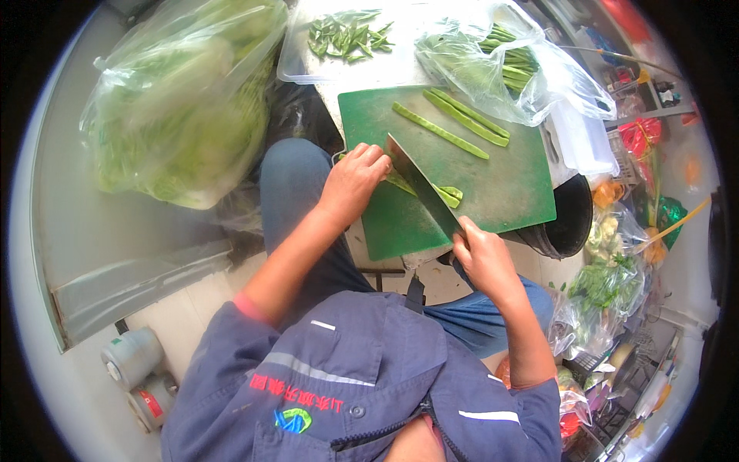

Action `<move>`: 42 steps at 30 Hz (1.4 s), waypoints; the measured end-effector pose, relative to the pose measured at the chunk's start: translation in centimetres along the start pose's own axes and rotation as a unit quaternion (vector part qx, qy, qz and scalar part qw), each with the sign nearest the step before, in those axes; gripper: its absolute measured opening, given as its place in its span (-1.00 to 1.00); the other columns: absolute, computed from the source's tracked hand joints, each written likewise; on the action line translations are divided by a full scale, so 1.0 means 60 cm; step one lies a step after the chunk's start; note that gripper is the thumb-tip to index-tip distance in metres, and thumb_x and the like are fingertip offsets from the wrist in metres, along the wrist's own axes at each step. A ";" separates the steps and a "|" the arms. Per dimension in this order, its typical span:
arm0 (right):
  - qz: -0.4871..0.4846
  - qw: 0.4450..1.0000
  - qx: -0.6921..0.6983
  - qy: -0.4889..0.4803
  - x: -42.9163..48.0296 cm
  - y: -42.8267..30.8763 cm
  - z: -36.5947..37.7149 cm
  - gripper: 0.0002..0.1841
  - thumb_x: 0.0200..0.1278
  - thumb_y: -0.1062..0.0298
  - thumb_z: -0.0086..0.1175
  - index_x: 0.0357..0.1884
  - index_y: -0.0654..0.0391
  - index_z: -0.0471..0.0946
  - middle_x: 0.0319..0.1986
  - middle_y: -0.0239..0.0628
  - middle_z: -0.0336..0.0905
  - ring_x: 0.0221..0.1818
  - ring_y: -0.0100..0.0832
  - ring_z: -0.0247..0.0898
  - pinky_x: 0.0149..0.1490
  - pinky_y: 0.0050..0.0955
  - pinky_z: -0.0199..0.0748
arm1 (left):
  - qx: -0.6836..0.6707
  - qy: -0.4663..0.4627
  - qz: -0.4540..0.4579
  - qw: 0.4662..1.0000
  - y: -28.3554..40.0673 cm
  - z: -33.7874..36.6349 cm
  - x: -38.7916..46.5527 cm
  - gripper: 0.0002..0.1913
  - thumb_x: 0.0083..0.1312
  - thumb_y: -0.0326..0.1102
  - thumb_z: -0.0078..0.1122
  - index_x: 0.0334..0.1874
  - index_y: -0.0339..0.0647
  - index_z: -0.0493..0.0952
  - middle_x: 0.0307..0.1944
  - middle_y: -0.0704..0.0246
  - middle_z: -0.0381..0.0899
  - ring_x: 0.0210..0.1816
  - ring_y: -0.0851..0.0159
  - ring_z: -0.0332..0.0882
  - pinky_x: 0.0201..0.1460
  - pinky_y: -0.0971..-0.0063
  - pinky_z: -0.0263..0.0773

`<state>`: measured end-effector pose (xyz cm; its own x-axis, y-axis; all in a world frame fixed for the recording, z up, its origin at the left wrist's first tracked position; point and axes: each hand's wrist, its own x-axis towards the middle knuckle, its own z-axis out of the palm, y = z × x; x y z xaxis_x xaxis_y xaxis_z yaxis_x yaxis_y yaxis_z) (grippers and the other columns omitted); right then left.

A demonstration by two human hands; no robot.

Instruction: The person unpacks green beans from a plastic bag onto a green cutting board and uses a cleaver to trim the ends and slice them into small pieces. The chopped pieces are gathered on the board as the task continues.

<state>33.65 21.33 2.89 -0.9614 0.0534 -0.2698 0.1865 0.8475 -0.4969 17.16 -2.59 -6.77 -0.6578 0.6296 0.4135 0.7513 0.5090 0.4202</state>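
Observation:
My left hand (358, 176) presses flat green beans (451, 195) against a green cutting board (398, 231), near its left edge. In my right hand (488, 260) is the handle of a broad-bladed kitchen knife (424, 190). Its blade lies slantwise across the beans, just right of my left fingers, with bean ends showing on its right side. Whether the edge is into the beans cannot be seen. Farther up the board rest a single whole bean (441, 131) and two more beans (470, 118) side by side.
Beyond the board, a clear plastic tray (288, 74) holds cut bean pieces (349, 41). A plastic bag (444, 58) of whole beans sits at the back right, beside a translucent container (586, 144). A large bag of green vegetables (173, 121) stands left; a black bucket (571, 213) is at the right.

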 end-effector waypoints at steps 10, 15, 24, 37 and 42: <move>0.012 0.997 0.068 0.047 0.018 0.018 0.037 -0.73 0.52 0.24 0.13 0.10 0.17 0.56 -0.34 0.18 0.70 -0.20 0.29 0.66 -0.09 0.19 0.57 | 0.032 0.029 0.035 0.998 -0.003 -0.007 0.005 -0.79 0.28 -0.32 0.36 -0.06 -0.09 0.62 -0.11 0.35 0.56 0.06 0.14 0.58 0.16 0.25 0.54; 0.020 0.998 0.036 0.043 0.013 0.010 0.040 -0.75 0.51 0.24 0.12 0.08 0.15 0.56 -0.32 0.16 0.71 -0.19 0.29 0.66 -0.08 0.19 0.57 | 0.042 0.006 0.066 0.997 -0.013 -0.010 0.007 -0.75 0.24 -0.28 0.42 -0.05 -0.05 0.63 -0.13 0.38 0.58 0.05 0.18 0.60 0.15 0.25 0.51; 0.007 0.999 -0.022 0.044 0.006 -0.006 0.028 -0.79 0.52 0.27 0.12 0.04 0.13 0.54 -0.31 0.12 0.71 -0.20 0.27 0.66 -0.11 0.19 0.56 | 0.062 -0.030 0.054 0.996 -0.016 -0.003 -0.003 -0.80 0.27 -0.26 0.37 -0.10 -0.05 0.62 -0.15 0.40 0.58 0.03 0.20 0.60 0.06 0.28 0.55; -0.082 0.987 -0.094 0.103 -0.028 -0.030 0.029 -0.85 0.51 0.33 0.18 0.02 0.08 0.55 -0.39 -0.03 0.71 -0.35 0.12 0.70 -0.27 0.08 0.63 | 0.055 0.071 0.012 0.996 0.012 0.002 -0.028 -0.80 0.22 -0.39 0.25 -0.12 -0.07 0.70 -0.12 0.39 0.57 0.03 0.22 0.58 0.07 0.36 0.59; -0.056 0.992 -0.094 0.067 -0.024 -0.027 0.025 -0.84 0.51 0.33 0.19 0.02 0.08 0.54 -0.37 -0.03 0.73 -0.34 0.12 0.70 -0.27 0.07 0.62 | 0.041 0.080 -0.028 0.996 0.012 0.002 -0.031 -0.80 0.22 -0.42 0.25 -0.12 -0.10 0.69 -0.08 0.38 0.60 0.04 0.19 0.61 0.08 0.34 0.60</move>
<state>35.03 19.08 2.85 -0.9945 0.0127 -0.1037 0.0486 0.9348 -0.3517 18.93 -3.30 -7.29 -0.6940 0.5004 0.5177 0.7109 0.5904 0.3821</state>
